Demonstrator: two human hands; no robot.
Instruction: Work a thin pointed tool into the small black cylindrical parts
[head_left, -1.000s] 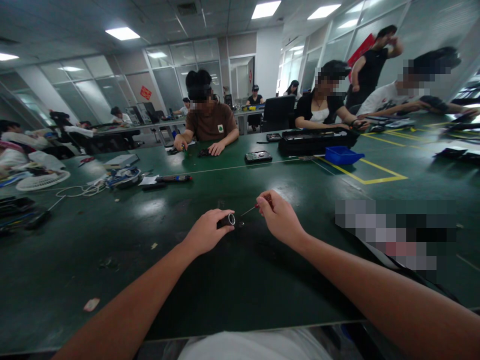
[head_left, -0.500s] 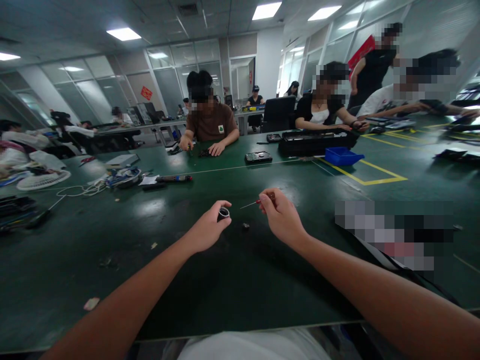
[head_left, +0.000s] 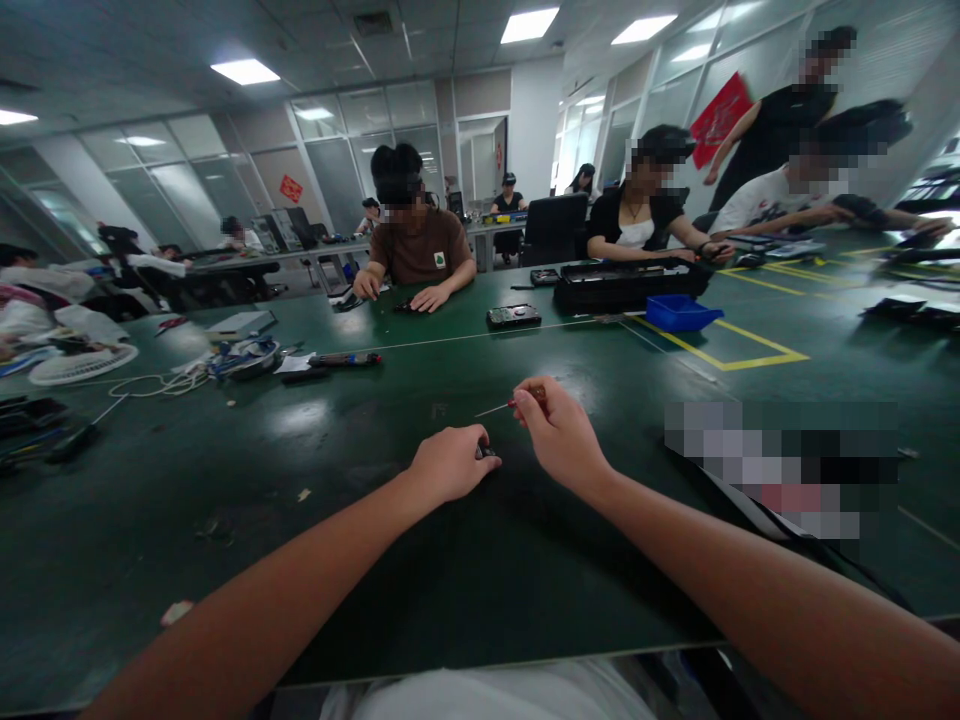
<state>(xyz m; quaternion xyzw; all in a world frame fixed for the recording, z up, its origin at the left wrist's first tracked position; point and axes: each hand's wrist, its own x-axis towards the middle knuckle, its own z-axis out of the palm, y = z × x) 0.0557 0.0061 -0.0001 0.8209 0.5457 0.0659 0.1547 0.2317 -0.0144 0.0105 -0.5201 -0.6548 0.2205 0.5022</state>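
Observation:
My left hand (head_left: 456, 463) is low over the green table (head_left: 450, 580), its fingers closed round a small dark part (head_left: 485, 453) with a pale rim, mostly hidden by the fingers. To its right, my right hand (head_left: 559, 430) grips a thin screwdriver (head_left: 495, 409); the metal shaft points left, just above my left hand, and the tip touches nothing. The small dark lump that lay between the hands is not separately visible now.
A hard drive (head_left: 514, 316) lies ahead, with a blue bin (head_left: 681, 313) and a long black case (head_left: 630, 288) to its right. Tools and cables (head_left: 244, 358) are at the left. A person (head_left: 421, 245) works across the table.
My left hand has moved right and toward me, onto the spot where the dark lump lay. The round dark piece it held is now mostly covered. My right hand has barely moved.

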